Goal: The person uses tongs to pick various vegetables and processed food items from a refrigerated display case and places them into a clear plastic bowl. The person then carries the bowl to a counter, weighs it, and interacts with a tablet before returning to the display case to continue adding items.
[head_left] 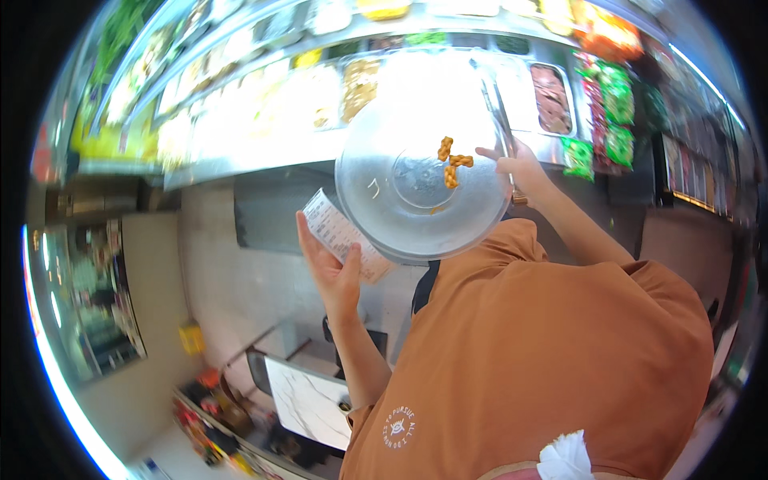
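Observation:
My left hand (330,272) holds a white printed paper slip (338,234), like a receipt, between thumb and fingers. It is beside the lower left rim of a wide clear plastic bowl (368,210). My right hand (528,172) grips the bowl at its right rim, along with a pair of metal tongs (492,96) that lie along that side. Several small orange-brown twisted food pieces (453,170) are near the middle of the bowl, and a thin pale scrap (374,189) is at its left.
Ahead runs a brightly lit food counter with trays, among them a tray of dark reddish slices (552,100) and a tray of brownish food (362,88). Green packets (616,104) hang at its right end. A white marble-patterned table (308,400) stands at lower left.

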Demonstrator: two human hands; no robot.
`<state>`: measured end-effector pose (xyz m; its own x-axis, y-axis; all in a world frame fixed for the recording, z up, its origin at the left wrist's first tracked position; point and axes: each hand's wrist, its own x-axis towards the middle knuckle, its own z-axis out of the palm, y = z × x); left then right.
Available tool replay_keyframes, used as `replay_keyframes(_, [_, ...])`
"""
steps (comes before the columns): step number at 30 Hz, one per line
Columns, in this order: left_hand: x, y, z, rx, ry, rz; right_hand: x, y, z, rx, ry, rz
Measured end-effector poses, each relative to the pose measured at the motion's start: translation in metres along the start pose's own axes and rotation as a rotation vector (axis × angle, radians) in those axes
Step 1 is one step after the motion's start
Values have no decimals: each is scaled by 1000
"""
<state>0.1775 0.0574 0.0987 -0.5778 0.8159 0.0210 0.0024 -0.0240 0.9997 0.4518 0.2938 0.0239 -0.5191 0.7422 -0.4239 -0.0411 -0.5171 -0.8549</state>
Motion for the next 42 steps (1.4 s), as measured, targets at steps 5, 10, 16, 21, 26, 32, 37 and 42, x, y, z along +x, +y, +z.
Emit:
replay_keyframes(5, [45, -32, 89, -21, -271, 65, -58, -4, -98, 65, 262, -82])
replay_keyframes(10, [-28, -92, 208, -186, -679, -53, -234, 63, -197, 99, 577, -189])
replay_keyframes(16, [-169, -70, 454, -97, -1115, -5, -469, 93, -380, 281, 990, -200])
replay_keyframes(21, [-337, -56, 698, -169, -1356, -127, -659, 133, -569, 301, 1139, -182])
replay_keyframes(26, [-502, -32, 942, 145, -1377, 98, -842, 146, -759, 454, 1296, -398])
replay_keyframes(32, [-649, -26, 1190, 391, -1431, 203, -1000, 108, -965, 549, 1397, -431])
replay_keyframes(37, [-700, -67, 1396, 201, -1482, -320, -1024, 80, -1180, 518, 1377, -457])
replay_keyframes(42, [-740, -108, 1626, 109, -1533, -485, -1029, 12, -1411, 435, 1315, -326])
